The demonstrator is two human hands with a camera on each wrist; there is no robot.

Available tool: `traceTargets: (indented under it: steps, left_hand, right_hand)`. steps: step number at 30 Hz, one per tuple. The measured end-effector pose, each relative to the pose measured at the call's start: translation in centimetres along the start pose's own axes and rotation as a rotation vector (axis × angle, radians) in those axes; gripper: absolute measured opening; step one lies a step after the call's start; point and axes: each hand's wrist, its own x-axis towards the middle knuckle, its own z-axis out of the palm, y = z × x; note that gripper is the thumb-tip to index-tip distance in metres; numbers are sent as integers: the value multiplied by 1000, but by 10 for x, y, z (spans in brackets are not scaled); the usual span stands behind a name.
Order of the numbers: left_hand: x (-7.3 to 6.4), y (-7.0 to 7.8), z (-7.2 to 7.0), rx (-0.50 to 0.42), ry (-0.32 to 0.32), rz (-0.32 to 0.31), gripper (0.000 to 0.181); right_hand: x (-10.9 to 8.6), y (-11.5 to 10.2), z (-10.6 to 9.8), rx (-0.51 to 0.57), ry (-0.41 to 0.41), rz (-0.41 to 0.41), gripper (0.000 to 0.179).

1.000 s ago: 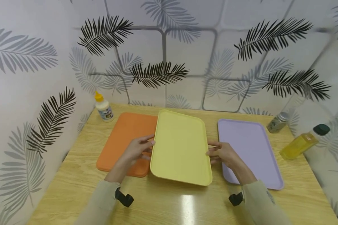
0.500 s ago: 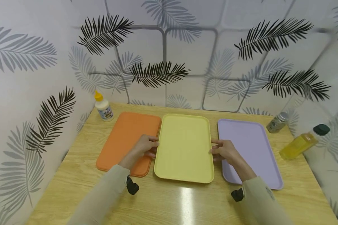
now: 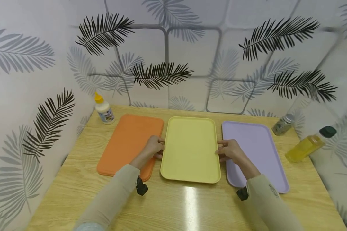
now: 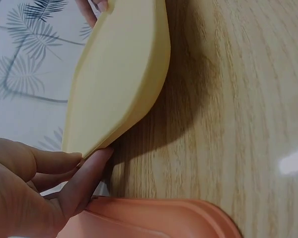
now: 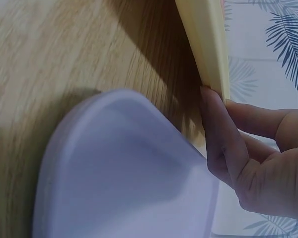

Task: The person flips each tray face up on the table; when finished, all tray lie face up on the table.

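Between my two hands is a yellow tray (image 3: pixel 192 149), rectangular with rounded corners and a low rim. My left hand (image 3: pixel 154 147) pinches its left edge, thumb and fingers on either side of the rim in the left wrist view. On the opposite edge, my right hand (image 3: pixel 230 150) pinches the rim the same way. Both wrist views show a shadow and a gap under the tray, so it is held a little above the wooden table (image 4: pixel 228 99). An orange tray (image 3: pixel 127 141) lies below my left hand, a purple tray (image 3: pixel 255 154) beside my right.
A white glue bottle (image 3: pixel 106 112) with a yellow cap stands at the back left. Toward the back right are a small shaker jar (image 3: pixel 283 124) and a bottle of yellow liquid (image 3: pixel 306 147) with a dark green cap. A leaf-patterned wall (image 3: pixel 196 93) rises behind the table.
The yellow tray, tilted at first, has levelled and shifted slightly right, its near edge now farther from me. Both hands keep hold; the left has moved right and forward with it.
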Motion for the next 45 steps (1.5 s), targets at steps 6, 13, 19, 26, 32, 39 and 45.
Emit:
traceTargets:
  steps: [6,13,19,26,32,39,45]
  left_hand:
    - [1,0,0,39,8,16,47]
    - [-2,-1,3,61,19,74,47]
    - [-3,-3,4,97,51,112,42]
    - [0,-5,6,124,50,101,42]
    - [-9,-4,-1,177,44,151,26]
    - [-33,-5,-58,274,113,181,47]
    - [-39,-26,-108,418,188,197,55]
  right_hand:
    - [3,3,3,-27,18,-18,59]
    - [2,4,8,-39,30,-8,61]
    - [4,4,11,-78,42,8,61]
    - [10,7,14,-181,70,2,63]
    - [3,5,15,-291,80,-34,57]
    - [-13,-8,14,-490,150,-140,44]
    - [-14,-20,34,-446,111,-244,39]
